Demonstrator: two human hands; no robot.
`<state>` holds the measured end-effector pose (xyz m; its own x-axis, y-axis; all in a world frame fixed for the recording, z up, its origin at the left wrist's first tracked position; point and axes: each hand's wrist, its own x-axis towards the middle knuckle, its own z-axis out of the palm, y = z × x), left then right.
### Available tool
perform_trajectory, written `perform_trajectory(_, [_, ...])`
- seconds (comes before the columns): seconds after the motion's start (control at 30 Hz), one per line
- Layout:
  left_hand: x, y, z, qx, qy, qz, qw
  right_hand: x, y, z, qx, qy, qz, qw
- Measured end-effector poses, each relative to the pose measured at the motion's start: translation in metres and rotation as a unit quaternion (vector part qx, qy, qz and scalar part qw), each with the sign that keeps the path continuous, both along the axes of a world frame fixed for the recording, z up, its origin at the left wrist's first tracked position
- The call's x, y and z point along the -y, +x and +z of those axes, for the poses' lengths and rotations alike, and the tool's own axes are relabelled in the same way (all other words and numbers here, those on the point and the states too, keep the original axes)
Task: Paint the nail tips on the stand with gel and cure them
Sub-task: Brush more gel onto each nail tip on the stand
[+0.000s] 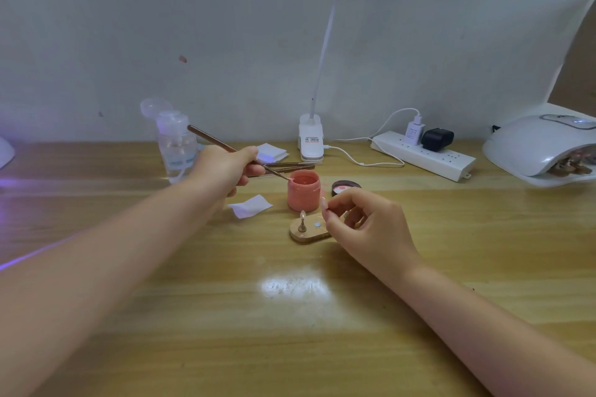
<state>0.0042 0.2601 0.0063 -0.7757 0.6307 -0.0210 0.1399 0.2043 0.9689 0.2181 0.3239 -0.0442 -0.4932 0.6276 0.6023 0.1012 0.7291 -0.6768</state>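
The left hand (225, 167) grips a brush (237, 151) at the pink jar (303, 192); the right hand (364, 219) pinches a nail tip (323, 202) above the stand (308, 230)

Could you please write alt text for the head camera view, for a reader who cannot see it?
A person's left hand holds a thin brush with its tip at the rim of an open pink gel jar, while the right hand pinches a nail tip above a small wooden stand on a wooden desk. A white curing lamp sits at far right.
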Motion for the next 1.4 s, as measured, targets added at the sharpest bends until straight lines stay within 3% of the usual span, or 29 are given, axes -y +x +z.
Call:
perform_trajectory(0.17, [-0.002,0.001,0.003,0.032,0.053,0.002,0.998,0.000,0.000,0.000,0.001,0.007,-0.004,1.000])
perform_trajectory(0.43, [-0.004,0.002,-0.009,0.084,0.022,-0.006,0.996,0.000,0.000,0.000,0.000,0.007,-0.004,1.000])
perform_trajectory(0.67, [-0.005,0.002,-0.007,0.120,0.070,0.014,0.990,-0.001,0.000,0.000,0.002,0.010,-0.002,1.000])
perform_trajectory(0.93, [-0.003,-0.001,-0.018,0.168,0.062,0.000,0.984,-0.003,-0.001,-0.001,-0.006,-0.005,-0.011,1.000])
perform_trajectory(1.1, [0.009,-0.005,-0.017,0.175,0.149,0.023,0.973,-0.002,0.000,-0.001,-0.004,-0.003,-0.008,1.000])
perform_trajectory(1.23, [0.027,0.013,-0.009,0.131,0.243,-0.046,0.960,-0.003,-0.001,-0.001,-0.006,-0.005,-0.011,1.000])
perform_trajectory(1.4, [0.053,0.045,-0.017,0.016,0.273,-0.155,0.949,-0.003,-0.001,-0.001,-0.011,-0.012,-0.009,1.000])
